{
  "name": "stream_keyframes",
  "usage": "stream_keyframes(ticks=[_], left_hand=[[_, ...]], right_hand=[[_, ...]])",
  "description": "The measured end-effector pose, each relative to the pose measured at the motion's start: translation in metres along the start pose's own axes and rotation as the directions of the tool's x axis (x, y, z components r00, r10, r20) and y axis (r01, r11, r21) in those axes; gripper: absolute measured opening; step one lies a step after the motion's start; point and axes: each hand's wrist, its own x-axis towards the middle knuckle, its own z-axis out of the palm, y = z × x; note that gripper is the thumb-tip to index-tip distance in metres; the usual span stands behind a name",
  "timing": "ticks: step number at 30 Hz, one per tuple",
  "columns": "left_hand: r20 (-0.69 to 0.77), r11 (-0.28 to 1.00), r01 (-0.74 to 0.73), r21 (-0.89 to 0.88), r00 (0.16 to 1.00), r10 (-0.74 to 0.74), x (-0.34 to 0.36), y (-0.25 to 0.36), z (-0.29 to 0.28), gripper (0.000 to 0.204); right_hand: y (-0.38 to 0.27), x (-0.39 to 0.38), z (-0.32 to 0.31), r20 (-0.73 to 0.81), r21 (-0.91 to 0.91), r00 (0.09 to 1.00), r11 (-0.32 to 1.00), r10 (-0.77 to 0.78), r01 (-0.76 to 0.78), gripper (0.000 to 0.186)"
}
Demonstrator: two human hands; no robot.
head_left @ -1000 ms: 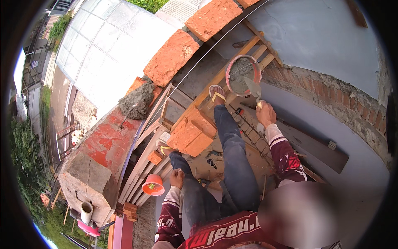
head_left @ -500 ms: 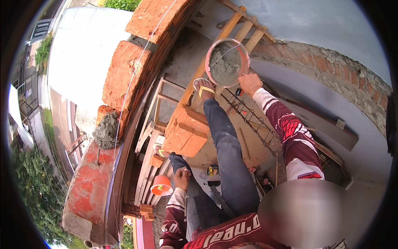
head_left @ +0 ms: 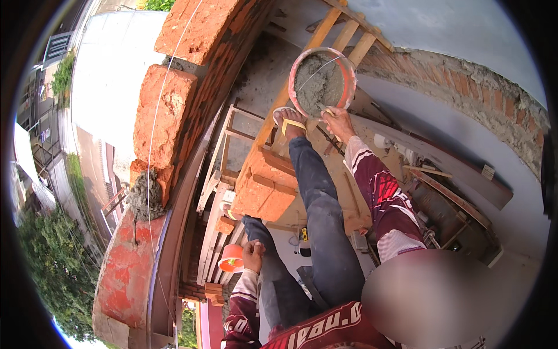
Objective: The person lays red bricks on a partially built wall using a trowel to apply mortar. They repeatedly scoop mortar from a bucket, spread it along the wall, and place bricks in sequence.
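Where planks (head_left: pixel 321 32) bridge the floor (head_left: pixel 293 215), a bucket (head_left: pixel 350 87) holds grey mortar (head_left: pixel 326 88).

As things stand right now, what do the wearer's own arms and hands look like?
Both the left hand and right hand are ungloved. The left sleeve and right sleeve are long and maroon, with whitish sections toward the wrists. White lettering marks the left one; a bright red pattern and a pale lower panel mark the right.

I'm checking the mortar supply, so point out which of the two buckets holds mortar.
The larger bucket, the one at the right hand: grey mortar sits inside it. The small orange bucket beside the left hand shows none.
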Motion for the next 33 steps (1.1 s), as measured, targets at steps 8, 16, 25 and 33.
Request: stream_keyframes(ticks=[8,16,25,33], left_hand=[[-0.017,1.0,0.01,0.003,1.0,-0.01,0.004,0.022,-0.012,0.027],[0.008,0.998,-0.056,0.006,0.998,0.056,0.004,0.025,0.001,0.024],[-0.015,0.999,-0.037,-0.001,0.999,0.037,-0.001,0.017,-0.001,0.022],[-0.028,0.999,-0.038,-0.009,0.999,0.038,-0.001,0.023,-0.008,0.023]], right_hand=[[0.012,-0.055,-0.027,-0.226,-0.782,0.847,0.608,-0.482,0.137,0.044],[-0.04,-0.026,-0.033,-0.194,-0.659,0.967,0.752,-0.168,-0.002,0.04],[-0.014,-0.001,0.017,-0.012,0.189,0.999,0.981,0.042,-0.039,0.024],[0.001,-0.037,-0.014,-0.093,0.246,0.996,0.969,0.0,0.023,0.023]])
